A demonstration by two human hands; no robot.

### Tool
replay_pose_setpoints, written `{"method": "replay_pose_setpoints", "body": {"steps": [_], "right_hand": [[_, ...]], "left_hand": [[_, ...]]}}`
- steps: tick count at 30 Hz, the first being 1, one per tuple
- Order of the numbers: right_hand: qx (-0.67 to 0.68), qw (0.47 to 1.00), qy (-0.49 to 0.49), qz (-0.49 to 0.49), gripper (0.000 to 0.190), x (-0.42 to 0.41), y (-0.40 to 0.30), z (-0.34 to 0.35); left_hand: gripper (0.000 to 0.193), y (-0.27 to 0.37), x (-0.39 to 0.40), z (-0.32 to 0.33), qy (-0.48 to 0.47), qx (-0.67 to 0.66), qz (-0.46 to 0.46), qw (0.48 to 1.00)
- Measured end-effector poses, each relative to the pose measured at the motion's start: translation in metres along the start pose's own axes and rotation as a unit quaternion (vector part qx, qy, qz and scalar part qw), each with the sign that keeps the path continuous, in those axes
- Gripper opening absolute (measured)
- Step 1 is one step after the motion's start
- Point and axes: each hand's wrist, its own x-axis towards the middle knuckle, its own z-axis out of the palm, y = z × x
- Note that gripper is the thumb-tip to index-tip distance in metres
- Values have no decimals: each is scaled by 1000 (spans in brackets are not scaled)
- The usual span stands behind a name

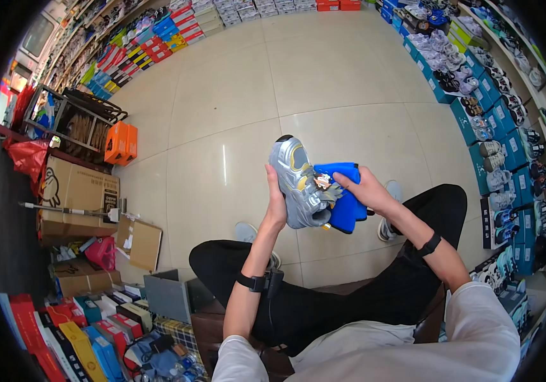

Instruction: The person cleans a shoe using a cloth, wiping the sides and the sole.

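Note:
My left hand (276, 203) holds a silver-grey sneaker (294, 184) by its side, toe pointing away from me. Yellow trim and a dark toe tip mark the shoe, and a small cartoon-like charm (322, 181) sits near its laces. In my right hand (366, 191) is a folded bright blue cloth (347, 210) with dark edging, the thumb lying on top of it. The cloth is up against the shoe's right side, near the laces; whether it is tucked behind the shoe cannot be seen. Both are held above the floor, in front of my knees.
Stacked teal shoe boxes (511, 148) with shoes on them line the right. At left are orange boxes (121, 143), a large cardboard carton (79, 196) and a long-handled tool (72, 210). A grey open box (168, 293) stands by my left knee. Pale floor tiles (220, 86) stretch ahead.

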Motion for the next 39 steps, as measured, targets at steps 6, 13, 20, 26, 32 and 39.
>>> {"method": "replay_pose_setpoints", "body": {"steps": [6, 13, 20, 26, 32, 39], "right_hand": [[-58, 997, -33, 41, 46, -1, 0, -1], [61, 994, 86, -41, 42, 5, 4, -2], [53, 998, 31, -23, 39, 2, 1, 1], [54, 995, 80, -30, 42, 7, 14, -7], [88, 986, 128, -64, 46, 6, 5, -7], [49, 998, 38, -27, 43, 6, 5, -8]], "left_hand": [[100, 4, -2, -2, -24, 9, -56, 998], [99, -11, 1, -6, -56, 76, -53, 994], [96, -14, 2, -8, -68, 80, -48, 993], [96, -10, 0, 6, -39, 89, -48, 994], [95, -13, -1, 8, -32, 88, -41, 995], [94, -14, -2, 5, -38, 110, -37, 992]]}}
